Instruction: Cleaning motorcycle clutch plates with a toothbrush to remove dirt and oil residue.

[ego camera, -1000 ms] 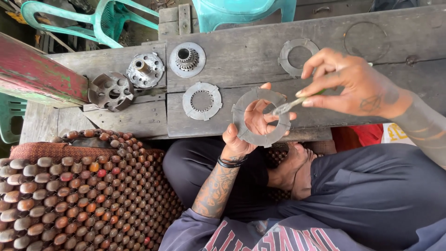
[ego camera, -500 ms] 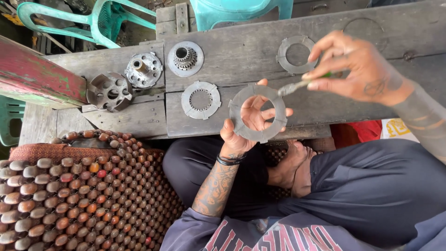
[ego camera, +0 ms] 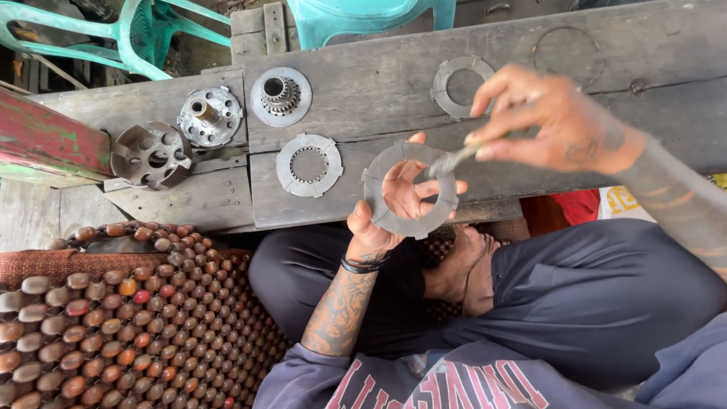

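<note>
2 hands work above the wooden bench's (ego camera: 530, 174) near edge: the left hand (ego camera: 394, 204) grips a grey ring plate (ego camera: 410, 191), the right hand (ego camera: 549, 121) pinches a thin tool (ego camera: 452, 159) touching it.

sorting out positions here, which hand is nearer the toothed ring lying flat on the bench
Left. The left hand, holding a grey disc, sits just right of the toothed ring. The right hand, with a thin tool in its fingers, is farther right.
</note>
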